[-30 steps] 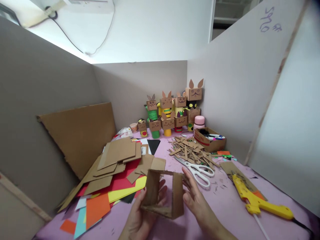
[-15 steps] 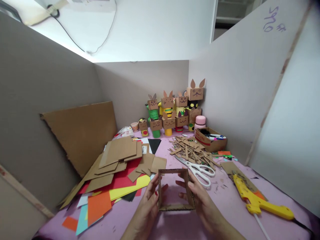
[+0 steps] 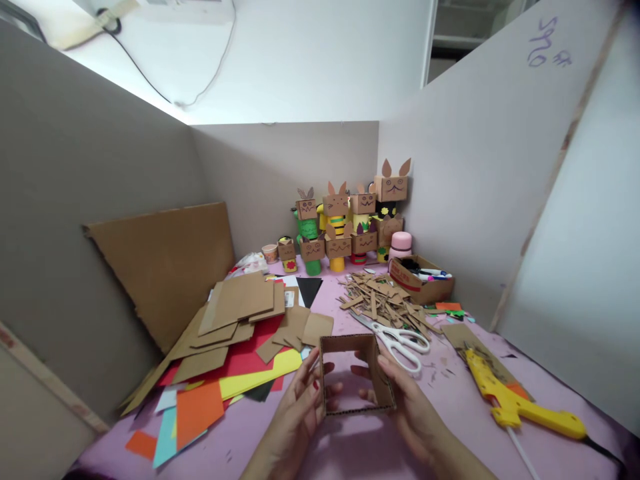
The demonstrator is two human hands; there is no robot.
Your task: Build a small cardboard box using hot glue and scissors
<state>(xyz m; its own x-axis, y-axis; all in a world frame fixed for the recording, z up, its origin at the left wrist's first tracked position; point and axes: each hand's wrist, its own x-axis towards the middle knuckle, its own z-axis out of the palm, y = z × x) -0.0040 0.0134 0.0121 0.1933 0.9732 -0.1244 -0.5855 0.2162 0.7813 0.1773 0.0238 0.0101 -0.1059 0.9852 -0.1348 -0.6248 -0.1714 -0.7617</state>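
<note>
Between my hands is a square cardboard frame (image 3: 384,380), its four walls standing around an open middle through which the purple tabletop shows. My left hand (image 3: 301,405) grips its left wall, thumb outside and fingertips visible through the opening. On the opposite wall, my right hand (image 3: 411,407) holds on in the same way, with its fingers reaching behind. The frame is held above the table and tilted a little. White-handled scissors (image 3: 400,340) lie just beyond my right hand. Cut cardboard squares (image 3: 240,300) are piled past my left hand.
A yellow glue gun (image 3: 520,400) rests at right on a cardboard strip, its cord off the edge. Cardboard scraps (image 3: 383,300) heap near a box of pens (image 3: 425,287). Cardboard animal figures (image 3: 338,243) stand at the back. Coloured paper (image 3: 200,413) spreads left. Grey partitions (image 3: 280,160) enclose the table.
The cardboard frame has tilted and shifted slightly to the right, showing more of its inner right wall. Both hands keep hold of it. Everything else looks the same.
</note>
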